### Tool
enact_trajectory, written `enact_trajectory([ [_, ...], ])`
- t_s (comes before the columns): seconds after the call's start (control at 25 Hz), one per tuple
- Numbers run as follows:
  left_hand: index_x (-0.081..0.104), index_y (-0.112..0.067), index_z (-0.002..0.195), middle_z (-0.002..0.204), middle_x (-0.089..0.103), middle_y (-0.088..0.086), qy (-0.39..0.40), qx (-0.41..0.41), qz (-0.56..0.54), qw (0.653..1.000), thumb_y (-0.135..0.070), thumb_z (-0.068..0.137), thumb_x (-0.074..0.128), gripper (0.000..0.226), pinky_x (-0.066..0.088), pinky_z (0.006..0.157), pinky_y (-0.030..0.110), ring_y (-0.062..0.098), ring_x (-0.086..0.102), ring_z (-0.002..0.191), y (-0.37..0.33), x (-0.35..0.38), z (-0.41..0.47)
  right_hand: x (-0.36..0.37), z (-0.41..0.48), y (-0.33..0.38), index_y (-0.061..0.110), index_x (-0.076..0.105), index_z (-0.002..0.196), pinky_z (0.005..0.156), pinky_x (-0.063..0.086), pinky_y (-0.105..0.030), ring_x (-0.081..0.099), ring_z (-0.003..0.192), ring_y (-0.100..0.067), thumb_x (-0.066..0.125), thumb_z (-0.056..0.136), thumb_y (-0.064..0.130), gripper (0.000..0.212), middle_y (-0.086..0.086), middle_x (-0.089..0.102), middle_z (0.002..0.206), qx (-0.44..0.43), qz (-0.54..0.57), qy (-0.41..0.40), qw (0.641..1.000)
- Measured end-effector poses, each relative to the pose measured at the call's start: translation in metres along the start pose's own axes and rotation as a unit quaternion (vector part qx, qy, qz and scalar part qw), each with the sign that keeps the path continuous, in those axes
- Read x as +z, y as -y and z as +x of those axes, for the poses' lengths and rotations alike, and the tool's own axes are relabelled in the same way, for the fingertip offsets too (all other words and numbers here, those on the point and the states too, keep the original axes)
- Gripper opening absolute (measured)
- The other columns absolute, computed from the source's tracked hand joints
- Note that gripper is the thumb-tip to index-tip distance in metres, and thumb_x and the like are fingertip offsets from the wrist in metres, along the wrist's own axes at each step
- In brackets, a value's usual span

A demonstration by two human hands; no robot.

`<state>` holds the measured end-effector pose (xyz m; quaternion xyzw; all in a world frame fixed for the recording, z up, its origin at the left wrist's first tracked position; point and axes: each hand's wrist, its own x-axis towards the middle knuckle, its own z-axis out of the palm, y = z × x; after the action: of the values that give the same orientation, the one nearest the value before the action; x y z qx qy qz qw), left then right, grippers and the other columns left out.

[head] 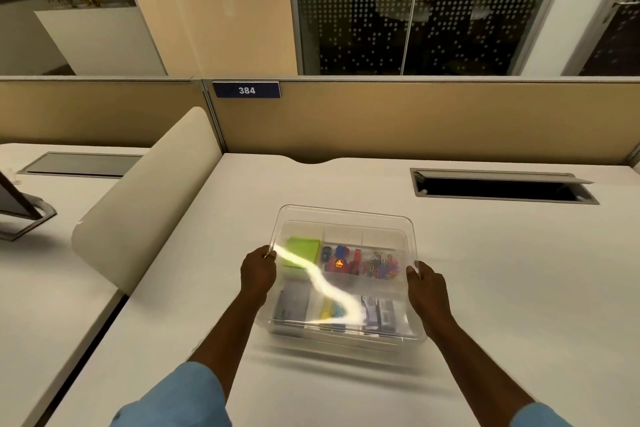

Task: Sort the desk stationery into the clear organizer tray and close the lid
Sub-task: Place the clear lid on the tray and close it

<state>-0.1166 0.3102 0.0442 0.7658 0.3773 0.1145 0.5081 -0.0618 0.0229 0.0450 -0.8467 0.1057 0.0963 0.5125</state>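
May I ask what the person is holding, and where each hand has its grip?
The clear lid, over the organizer tray: the left hand grips its left edge, the right hand its right edge.

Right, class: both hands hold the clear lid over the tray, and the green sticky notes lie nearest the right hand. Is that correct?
No. The head view shows the green sticky notes nearest the left hand, not the right hand. Both hands do hold the clear lid over the tray.
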Motion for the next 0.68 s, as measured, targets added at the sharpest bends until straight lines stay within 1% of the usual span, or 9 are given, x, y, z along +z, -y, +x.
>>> enact_trajectory([
  [0.04,0.065,0.0,0.101,0.104,0.065,0.024,-0.003,-0.004,0.012,1.0,-0.013,0.093,0.047,0.023,0.046,0.08,0.039,0.039,0.058,0.096,0.002,0.002,0.001,0.002,0.001,-0.002,0.006,0.041,0.141,0.107,0.038,-0.04,0.044,0.13,-0.033,0.041,0.1,0.025,0.045,-0.019,0.045,0.142,0.002,-0.009,0.004,1.0],
  [0.08,0.065,-0.002,0.104,0.107,0.066,0.021,-0.004,-0.005,0.02,1.0,-0.013,0.093,0.047,0.024,0.043,0.08,0.035,0.035,0.058,0.096,0.003,0.003,0.002,0.003,0.003,-0.004,0.006,0.04,0.141,0.106,0.038,-0.039,0.044,0.13,-0.033,0.04,0.1,0.025,0.045,-0.019,0.045,0.142,0.007,-0.016,0.005,1.0],
  [0.2,0.069,-0.013,0.099,0.095,0.065,0.0,-0.003,-0.016,0.008,1.0,-0.015,0.093,0.049,0.021,0.036,0.081,0.026,0.026,0.055,0.099,0.005,0.003,0.004,0.008,0.008,-0.004,0.003,0.043,0.138,0.091,0.042,-0.031,0.05,0.123,-0.034,0.04,0.101,0.022,0.042,-0.02,0.051,0.136,0.01,-0.022,0.001,1.0],
  [0.28,0.069,-0.011,0.099,0.101,0.068,0.003,-0.002,-0.025,0.007,1.0,-0.015,0.093,0.05,0.02,0.036,0.082,0.025,0.025,0.055,0.1,0.006,0.003,0.006,0.012,0.011,-0.004,0.001,0.047,0.134,0.083,0.043,-0.028,0.055,0.116,-0.034,0.04,0.1,0.02,0.039,-0.021,0.055,0.129,0.011,-0.029,-0.002,1.0],
  [0.36,0.065,-0.005,0.112,0.119,0.065,0.011,-0.009,-0.03,0.022,0.999,-0.014,0.093,0.051,0.026,0.038,0.087,0.028,0.029,0.056,0.111,0.006,0.003,0.008,0.015,0.014,-0.005,0.002,0.047,0.134,0.089,0.048,-0.035,0.055,0.115,-0.034,0.041,0.1,0.021,0.039,-0.021,0.055,0.128,0.018,-0.043,-0.001,0.999],
  [0.44,0.062,-0.004,0.118,0.126,0.062,0.012,-0.009,-0.036,0.026,0.999,-0.015,0.093,0.052,0.03,0.04,0.095,0.031,0.029,0.054,0.119,0.007,0.004,0.01,0.018,0.016,-0.005,0.004,0.048,0.135,0.097,0.049,-0.043,0.054,0.116,-0.037,0.041,0.1,0.024,0.04,-0.022,0.053,0.129,0.028,-0.068,-0.005,0.997],
  [0.48,0.063,-0.005,0.118,0.125,0.062,0.012,-0.01,-0.038,0.025,0.999,-0.015,0.093,0.052,0.029,0.04,0.097,0.031,0.029,0.053,0.12,0.008,0.004,0.011,0.018,0.018,-0.006,0.005,0.05,0.134,0.098,0.048,-0.045,0.053,0.117,-0.038,0.043,0.099,0.025,0.04,-0.022,0.052,0.128,0.032,-0.086,-0.011,0.996],
  [0.6,0.07,-0.009,0.101,0.111,0.065,0.011,-0.003,-0.041,0.018,0.999,-0.014,0.093,0.052,0.02,0.039,0.092,0.03,0.027,0.056,0.112,0.011,0.009,0.011,0.017,0.021,-0.006,0.009,0.051,0.133,0.1,0.045,-0.046,0.051,0.118,-0.04,0.045,0.098,0.027,0.039,-0.023,0.051,0.128,0.038,-0.137,-0.028,0.989],
  [0.68,0.065,-0.005,0.114,0.123,0.063,0.012,-0.001,-0.042,0.025,0.999,-0.014,0.093,0.053,0.026,0.039,0.098,0.032,0.029,0.054,0.119,0.011,0.012,0.012,0.018,0.025,-0.009,0.007,0.053,0.13,0.099,0.047,-0.048,0.054,0.114,-0.039,0.045,0.098,0.024,0.037,-0.022,0.054,0.126,0.027,-0.122,-0.021,0.992],
])
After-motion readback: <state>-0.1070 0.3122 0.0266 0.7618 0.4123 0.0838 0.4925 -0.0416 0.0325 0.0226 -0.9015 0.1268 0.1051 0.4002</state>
